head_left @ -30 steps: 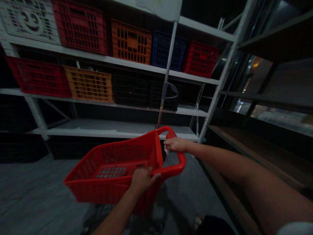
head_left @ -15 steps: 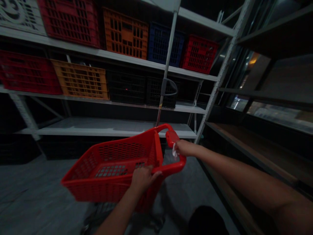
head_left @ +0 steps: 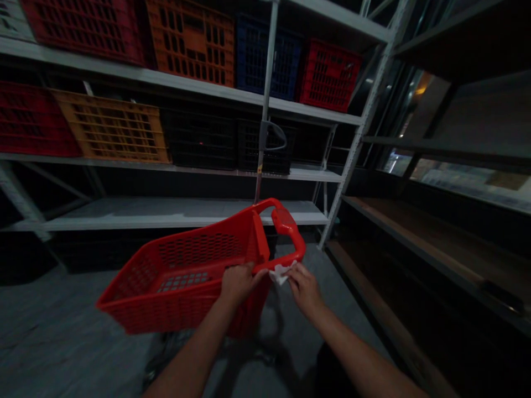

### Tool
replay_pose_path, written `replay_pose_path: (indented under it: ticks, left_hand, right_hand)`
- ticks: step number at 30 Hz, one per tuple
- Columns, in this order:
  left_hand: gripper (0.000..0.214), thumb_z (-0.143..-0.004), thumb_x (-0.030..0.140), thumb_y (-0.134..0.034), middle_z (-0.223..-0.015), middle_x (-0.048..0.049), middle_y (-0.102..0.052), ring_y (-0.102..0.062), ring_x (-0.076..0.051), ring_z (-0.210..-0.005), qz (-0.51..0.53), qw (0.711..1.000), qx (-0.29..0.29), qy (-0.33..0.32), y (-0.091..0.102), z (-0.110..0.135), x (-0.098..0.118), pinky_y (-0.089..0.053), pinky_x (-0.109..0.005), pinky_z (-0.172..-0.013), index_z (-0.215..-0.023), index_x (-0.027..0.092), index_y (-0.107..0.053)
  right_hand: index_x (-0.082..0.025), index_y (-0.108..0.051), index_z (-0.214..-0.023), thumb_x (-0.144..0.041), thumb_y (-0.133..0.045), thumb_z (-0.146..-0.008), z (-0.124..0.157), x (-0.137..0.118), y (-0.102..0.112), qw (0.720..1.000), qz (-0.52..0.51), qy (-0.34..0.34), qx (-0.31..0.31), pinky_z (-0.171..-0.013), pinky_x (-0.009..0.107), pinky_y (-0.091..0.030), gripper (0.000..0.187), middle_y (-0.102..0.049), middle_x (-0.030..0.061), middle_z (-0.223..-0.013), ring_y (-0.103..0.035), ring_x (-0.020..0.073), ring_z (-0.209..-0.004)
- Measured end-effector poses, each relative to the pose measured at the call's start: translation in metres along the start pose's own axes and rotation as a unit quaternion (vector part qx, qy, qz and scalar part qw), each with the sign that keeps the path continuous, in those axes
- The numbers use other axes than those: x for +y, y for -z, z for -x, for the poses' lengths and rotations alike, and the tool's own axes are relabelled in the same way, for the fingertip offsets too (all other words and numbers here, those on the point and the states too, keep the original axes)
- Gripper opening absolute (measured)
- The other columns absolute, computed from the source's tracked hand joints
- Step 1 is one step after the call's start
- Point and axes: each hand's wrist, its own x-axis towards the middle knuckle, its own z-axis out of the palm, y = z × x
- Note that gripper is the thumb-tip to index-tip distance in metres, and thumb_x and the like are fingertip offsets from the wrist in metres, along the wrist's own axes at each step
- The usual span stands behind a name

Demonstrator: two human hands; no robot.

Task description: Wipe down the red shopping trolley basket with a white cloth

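A red plastic shopping cart (head_left: 178, 309) stands in front of me, its basket pointing left and its looped handle to the right. My left hand (head_left: 238, 284) grips the rim at the near corner, where the handle arm meets the basket, with the thumb laid along it. My right hand (head_left: 304, 284) pinches a crumpled white tissue (head_left: 281, 272) against the near arm of the handle. The tissue lies between the two hands, close to my left thumb. Nothing shows inside the part of the basket that I can see.
Behind the cart runs a white metal shelf rack (head_left: 199, 83) with an orange crate (head_left: 193, 44), a blue crate (head_left: 267, 58), a red crate (head_left: 329, 74) and a yellow crate (head_left: 116, 127). A pole (head_left: 269, 66) with a grey grip rises behind the handle. Brown shelves (head_left: 431, 232) line the right side.
My right hand has slid with the tissue from the handle's far cross-bar to its near arm, closer to my left hand. The left hand keeps its hold; the view has shifted slightly.
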Motion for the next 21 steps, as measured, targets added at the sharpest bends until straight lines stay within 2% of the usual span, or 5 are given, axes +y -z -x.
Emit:
replay_pose_path:
  ticks: [4, 6, 13, 18, 21]
  left_hand:
    - [0.066, -0.078, 0.065, -0.016, -0.077, -0.0102, -0.068, -0.063, -0.023, -0.076, -0.010, 1.000, 0.015, -0.012, -0.003, -0.001, -0.004, -0.041, -0.027, -0.064, -0.087, 0.019, -0.063]
    - [0.064, -0.079, 0.064, -0.018, -0.079, -0.0100, -0.068, -0.063, -0.022, -0.076, -0.017, 1.000, 0.018, -0.019, -0.004, 0.000, -0.008, -0.041, -0.027, -0.063, -0.088, 0.019, -0.062]
    - [0.057, -0.081, 0.060, -0.022, -0.080, -0.0073, -0.068, -0.063, -0.021, -0.077, -0.016, 0.999, 0.016, -0.041, -0.003, 0.006, -0.031, -0.040, -0.025, -0.062, -0.090, 0.021, -0.062]
    - [0.052, -0.082, 0.056, -0.026, -0.083, -0.0079, -0.069, -0.063, -0.021, -0.078, -0.012, 0.997, 0.024, -0.073, -0.005, 0.015, -0.048, -0.040, -0.025, -0.063, -0.093, 0.020, -0.062]
    - [0.049, -0.082, 0.053, -0.028, -0.083, -0.0080, -0.069, -0.063, -0.021, -0.078, -0.012, 0.997, 0.027, -0.078, -0.007, 0.014, -0.056, -0.041, -0.026, -0.064, -0.093, 0.020, -0.062]
  right_hand:
    - [-0.018, -0.057, -0.085, -0.020, -0.041, -0.080, 0.003, 0.029, -0.017, 0.955, -0.061, -0.095, 0.274, -0.075, 0.029, -0.041, 0.017, -0.052, 0.0055, -0.085, -0.051, 0.0168, -0.084]
    - [-0.017, -0.054, -0.085, -0.026, -0.043, -0.080, -0.005, 0.034, -0.024, 0.918, -0.148, -0.166, 0.327, -0.066, 0.026, -0.042, 0.015, -0.052, 0.0038, -0.080, -0.051, 0.0150, -0.075]
    - [-0.019, -0.048, -0.083, -0.031, -0.051, -0.072, -0.018, 0.031, -0.044, 0.812, -0.439, -0.255, 0.289, -0.043, 0.016, -0.032, 0.016, -0.048, -0.0050, -0.063, -0.042, 0.0062, -0.047]
    - [-0.016, -0.052, -0.072, -0.026, -0.058, -0.060, -0.074, 0.051, -0.026, 0.836, -0.413, -0.285, 0.221, -0.052, 0.020, -0.039, 0.018, -0.056, -0.0013, -0.066, -0.050, 0.0101, -0.057]
    - [-0.016, -0.051, -0.073, -0.030, -0.057, -0.060, -0.091, 0.051, -0.025, 0.847, -0.368, -0.284, 0.258, -0.054, 0.021, -0.040, 0.020, -0.056, -0.0013, -0.065, -0.051, 0.0111, -0.059]
